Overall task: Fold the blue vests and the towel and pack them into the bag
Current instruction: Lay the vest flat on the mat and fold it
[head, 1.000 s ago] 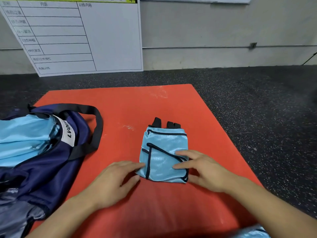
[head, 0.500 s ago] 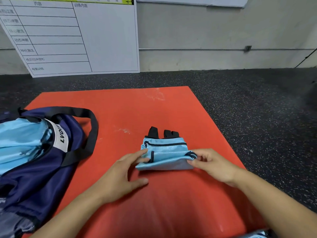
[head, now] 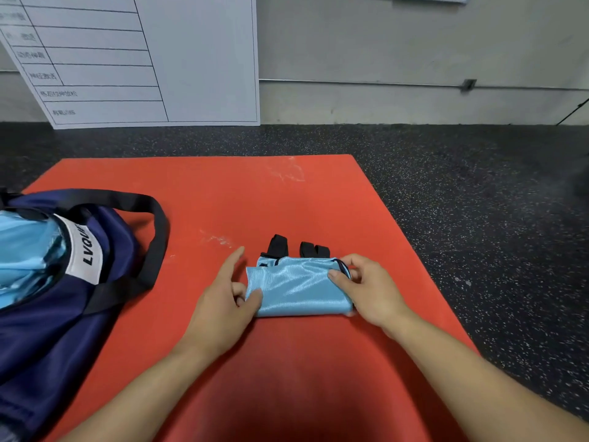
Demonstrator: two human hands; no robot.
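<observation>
A person's two bare forearms reach forward over a red mat (head: 223, 199) lying on dark speckled floor (head: 478, 202). Near the mat's middle lies a light blue vest (head: 294, 287) folded into a small, shiny rectangle, with black straps (head: 294, 248) poking out from its far edge. The left hand (head: 223, 301) pinches the vest's left edge between thumb and curled fingers, index finger pointing forward. The right hand (head: 366, 288) grips the right edge, thumb on top. At the left, a navy bag (head: 63, 314) with a black strap lies open, more light blue fabric (head: 25, 250) inside it. A white chart board (head: 143, 59) leans against the wall.
</observation>
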